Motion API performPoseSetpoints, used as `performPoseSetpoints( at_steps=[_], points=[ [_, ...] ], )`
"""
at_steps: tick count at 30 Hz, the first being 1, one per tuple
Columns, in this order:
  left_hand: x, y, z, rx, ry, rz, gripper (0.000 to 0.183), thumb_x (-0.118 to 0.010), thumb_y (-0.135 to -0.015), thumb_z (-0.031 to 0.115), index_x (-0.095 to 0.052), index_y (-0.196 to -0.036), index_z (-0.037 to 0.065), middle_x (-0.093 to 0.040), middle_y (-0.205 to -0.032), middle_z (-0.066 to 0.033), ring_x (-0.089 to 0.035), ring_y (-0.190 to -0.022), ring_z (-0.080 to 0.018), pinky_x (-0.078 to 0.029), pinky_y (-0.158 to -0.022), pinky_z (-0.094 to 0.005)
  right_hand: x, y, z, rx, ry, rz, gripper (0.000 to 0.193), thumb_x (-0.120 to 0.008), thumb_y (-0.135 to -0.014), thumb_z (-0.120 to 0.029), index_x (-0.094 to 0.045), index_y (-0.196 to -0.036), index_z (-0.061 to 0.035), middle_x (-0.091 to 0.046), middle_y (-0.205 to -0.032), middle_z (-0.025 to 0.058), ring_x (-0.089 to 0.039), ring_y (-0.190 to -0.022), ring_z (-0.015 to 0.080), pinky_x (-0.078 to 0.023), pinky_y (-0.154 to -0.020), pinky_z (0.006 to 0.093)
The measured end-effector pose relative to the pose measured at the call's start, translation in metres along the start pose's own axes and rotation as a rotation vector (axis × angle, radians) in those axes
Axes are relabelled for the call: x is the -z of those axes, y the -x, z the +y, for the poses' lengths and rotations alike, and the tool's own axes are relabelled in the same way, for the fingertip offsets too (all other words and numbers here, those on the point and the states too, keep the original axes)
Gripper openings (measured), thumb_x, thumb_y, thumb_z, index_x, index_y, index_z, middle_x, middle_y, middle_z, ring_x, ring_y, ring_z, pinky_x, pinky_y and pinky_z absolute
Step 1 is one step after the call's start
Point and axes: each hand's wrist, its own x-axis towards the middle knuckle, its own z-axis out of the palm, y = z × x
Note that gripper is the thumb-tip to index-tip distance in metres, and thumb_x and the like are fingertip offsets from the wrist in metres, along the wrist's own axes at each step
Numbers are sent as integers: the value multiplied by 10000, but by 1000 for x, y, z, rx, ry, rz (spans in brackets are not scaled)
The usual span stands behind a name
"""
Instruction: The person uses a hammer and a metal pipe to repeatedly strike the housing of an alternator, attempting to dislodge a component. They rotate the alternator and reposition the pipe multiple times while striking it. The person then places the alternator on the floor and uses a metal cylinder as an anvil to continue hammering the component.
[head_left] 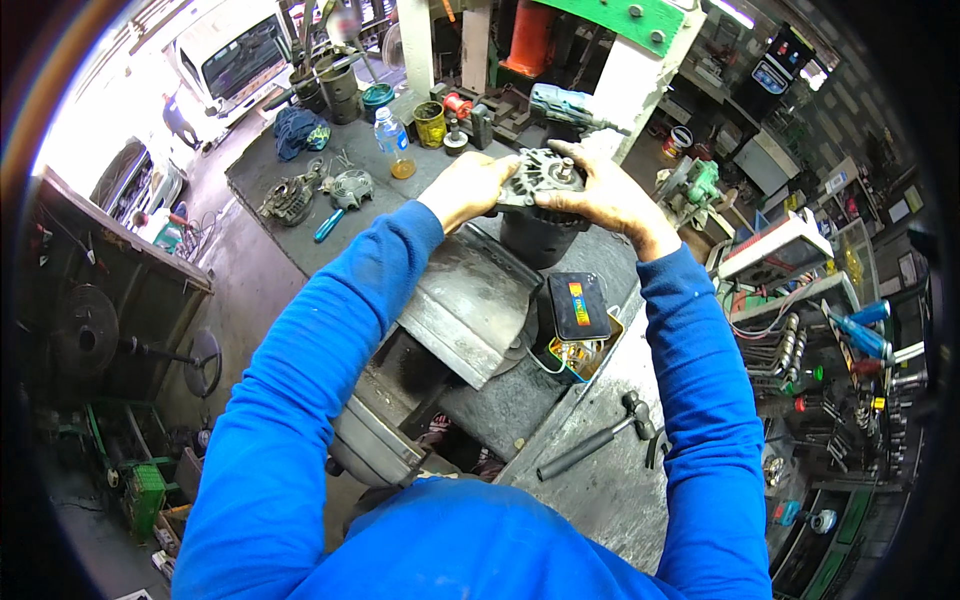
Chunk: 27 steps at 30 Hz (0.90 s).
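Both my hands are on an alternator [538, 176] with a finned silver housing and a short shaft on top. My left hand [468, 188] grips its left edge, thumb along the upper rim. On the opposite side my right hand [612, 195] is wrapped round it, fingers at the far edge and thumb nearer me. A black cylindrical pot [540, 243] is directly underneath; whether the alternator touches its rim is hidden. Nearer me lies a bent grey metal plate [465, 310]. Beside that, a tin box [600, 352] of small parts has its black lid [579, 307] tilted up.
At the bench's left are another alternator housing [350, 188], a round metal part [290, 198], blue-handled pliers [328, 225] and a plastic bottle [394, 145]. A blue-grey power tool [570, 105] lies behind my hands. A hammer [598, 436] rests near my right forearm. Tools crowd the right-hand rack [790, 350].
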Motion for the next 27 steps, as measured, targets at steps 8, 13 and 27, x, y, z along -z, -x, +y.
performPoseSetpoints(
  at_steps=[8,13,27],
  points=[
    [21,-28,6,-234,-405,-121,466,-569,-1068,416,-733,-1203,1,-768,-1074,-197,-716,-951,-296,-526,-852,-395,-31,14,-4,-137,-18,254,880,-901,-796,-463,-555,-1481,-32,-623,-1396,185,-591,-1313,280,-451,-1134,391],
    [24,-40,20,-156,-557,-177,549,-562,-1053,524,-765,-1150,22,-757,-903,-184,-714,-835,-270,-541,-794,-399,-19,14,-14,-143,113,168,1113,-837,-758,-672,-478,-1510,66,-504,-1467,348,-506,-1399,443,-416,-1178,461],
    [-3,-58,1,-662,-948,-99,419,-429,-1090,311,-669,-1309,46,-727,-1055,-282,-715,-1025,-424,-553,-924,-493,-35,38,-34,-270,133,280,1149,-929,-607,-556,-490,-1520,-14,-550,-1443,273,-530,-1355,430,-460,-1136,483]
  ],
)
